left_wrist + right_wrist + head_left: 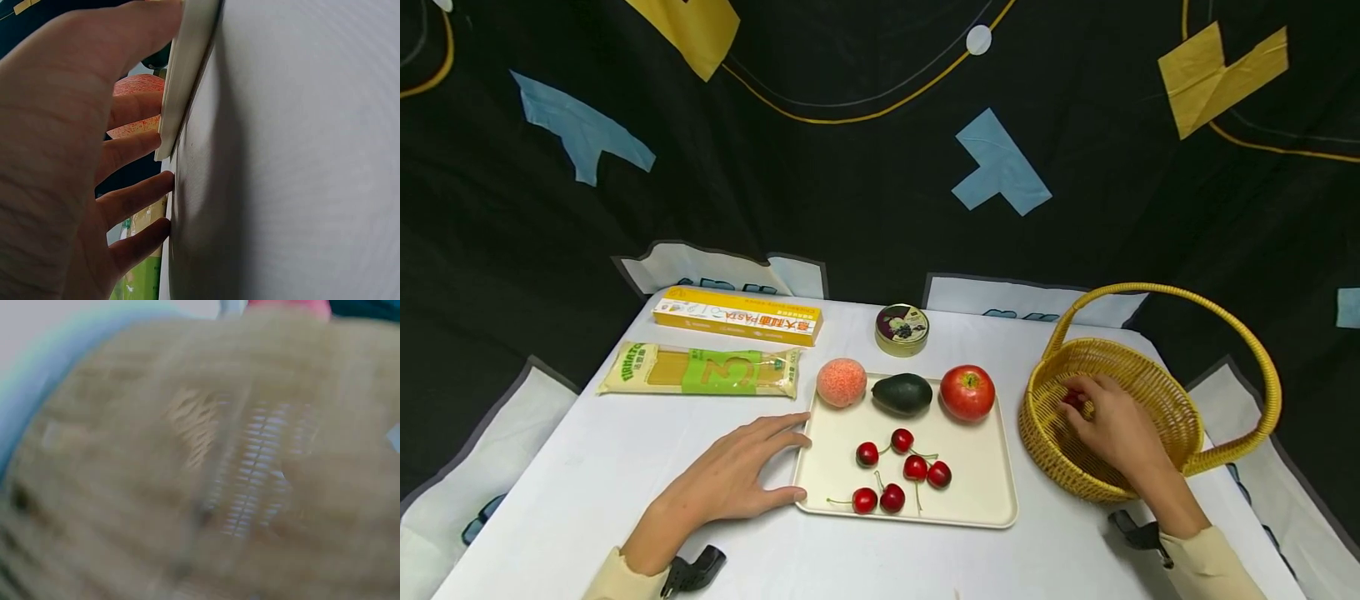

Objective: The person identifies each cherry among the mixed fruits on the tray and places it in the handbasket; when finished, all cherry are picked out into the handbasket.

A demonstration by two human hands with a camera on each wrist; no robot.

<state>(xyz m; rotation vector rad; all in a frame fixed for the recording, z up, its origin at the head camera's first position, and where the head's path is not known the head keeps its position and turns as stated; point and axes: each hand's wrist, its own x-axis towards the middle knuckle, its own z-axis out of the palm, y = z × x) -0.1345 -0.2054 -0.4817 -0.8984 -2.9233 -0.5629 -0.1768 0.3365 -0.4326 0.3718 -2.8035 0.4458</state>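
My right hand (pixel 1116 425) reaches down into a yellow woven basket (pixel 1056 467) on the right, fingers curled around a dark red cherry (pixel 1075 401) partly hidden by them. In the right wrist view the basket's weave (pixel 125 456) fills a blurred picture. My left hand (pixel 737 475), fingers spread and relaxed, touches the left edge of a cream tray (pixel 973 500); the left wrist view shows its thumb and fingertips at the tray's rim (pixel 194 59). On the tray lie several cherries (pixel 892 498), a dark green avocado (pixel 902 394), a red apple (pixel 967 392) and a peach (pixel 841 382).
Behind the tray stands a small round tin (pixel 902 330). A yellow pasta box (pixel 737 317) and a bag of pasta (pixel 700 371) lie at the back left. The basket's tall handle (pixel 1243 333) arches over its right side. A black patterned cloth (pixel 850 192) hangs behind the table.
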